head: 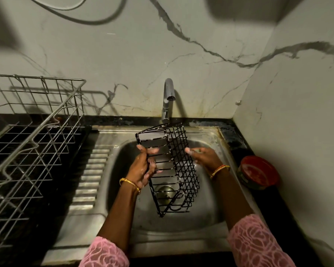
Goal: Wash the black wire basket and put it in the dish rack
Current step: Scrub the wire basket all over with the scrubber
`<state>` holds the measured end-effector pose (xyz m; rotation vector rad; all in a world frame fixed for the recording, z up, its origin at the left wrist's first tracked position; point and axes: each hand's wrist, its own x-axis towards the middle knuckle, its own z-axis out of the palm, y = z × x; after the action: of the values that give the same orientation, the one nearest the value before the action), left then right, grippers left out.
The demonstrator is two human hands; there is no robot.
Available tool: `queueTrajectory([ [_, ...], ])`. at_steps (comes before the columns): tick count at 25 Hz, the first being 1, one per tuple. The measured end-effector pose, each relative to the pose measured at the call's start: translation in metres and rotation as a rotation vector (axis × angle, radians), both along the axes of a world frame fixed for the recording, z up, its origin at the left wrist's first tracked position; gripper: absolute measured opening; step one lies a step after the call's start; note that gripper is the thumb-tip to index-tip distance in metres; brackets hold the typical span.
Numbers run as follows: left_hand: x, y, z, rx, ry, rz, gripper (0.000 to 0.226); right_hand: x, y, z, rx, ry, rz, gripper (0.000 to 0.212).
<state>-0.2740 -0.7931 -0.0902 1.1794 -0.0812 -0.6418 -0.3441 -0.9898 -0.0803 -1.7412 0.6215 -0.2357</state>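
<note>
Head view, looking down: two pink lace sleeves [258,241] come in at the near edge, arms reaching over the steel sink [181,232]. Left hand [141,168], soapy, with a gold bangle at the wrist, has its fingers curled round the left side wires of the black wire basket [172,170]. That basket hangs tilted above the sink bowl, its near end low over the drain [164,191], its far end up beside the tap [168,97]. Right hand [204,157] sits at the basket's right mesh wall with a green bit showing at the fingertips; whether it grips anything I cannot tell, too blurred. Suds dot the wires. No water shows at the tap's spout. Left of the bowl runs the ribbed drainboard [91,176], and beyond it the steel dish rack [33,132] stands on the dark counter. On the right, a red round tub [258,173] sits beside the sink against the marble wall.
</note>
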Motion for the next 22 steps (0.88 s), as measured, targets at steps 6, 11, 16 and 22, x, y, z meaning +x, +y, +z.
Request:
queueTrajectory([
  [6, 0.004, 0.004, -0.013, -0.095, 0.053, -0.041, 0.056, 0.025, 0.034, 0.029, 0.327, -0.255, -0.240, 0.024],
  [11, 0.005, 0.008, -0.015, -0.071, 0.063, -0.004, 0.054, 0.007, 0.094, 0.026, -0.353, -0.474, -0.031, 0.028],
  [16, 0.005, 0.011, -0.014, -0.130, 0.091, -0.004, 0.052, 0.020, 0.058, 0.010, -0.165, -0.382, -0.440, 0.032],
  [22, 0.006, 0.005, -0.019, -0.135, 0.062, -0.040, 0.054, 0.026, 0.010, -0.007, 0.188, -0.045, -0.240, 0.031],
])
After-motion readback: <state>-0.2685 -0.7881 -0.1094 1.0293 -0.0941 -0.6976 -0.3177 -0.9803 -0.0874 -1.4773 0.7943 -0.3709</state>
